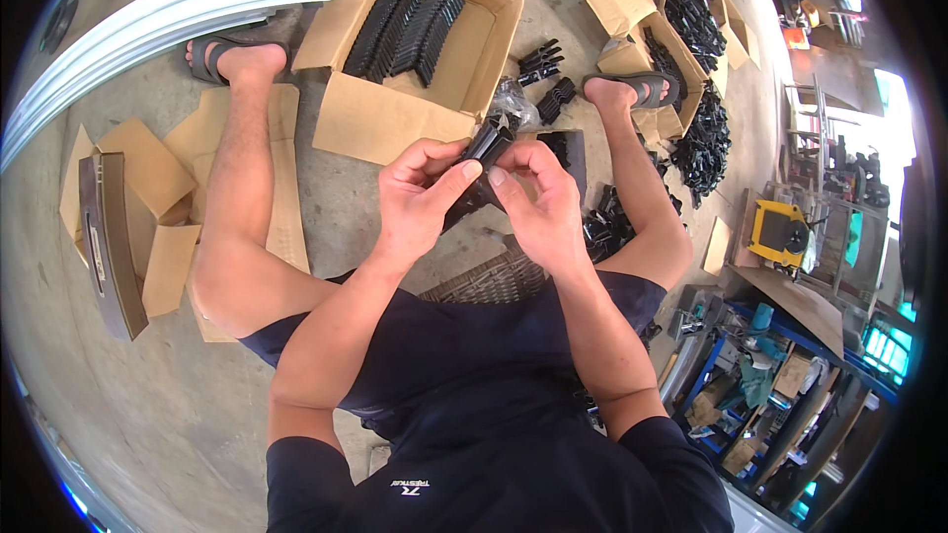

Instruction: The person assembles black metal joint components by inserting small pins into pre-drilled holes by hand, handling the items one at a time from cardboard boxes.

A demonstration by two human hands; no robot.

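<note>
Between my two hands is a glossy black plastic piece, held up in front of the box. My left hand pinches its left side with thumb and fingers. On its other side my right hand closes on it, thumb pressed near its lower end. What the piece is exactly I cannot make out. Just beyond stands an open cardboard box, with two rows of angled black plastic parts stacked in its left half. Several similar loose parts lie beside the box, near a clear plastic bag.
Heaps of black parts surround a torn carton at the right. White curved panels lie at the upper left, above flattened cardboard and a brown curved piece. A yellow machine and a cluttered rack stand far right.
</note>
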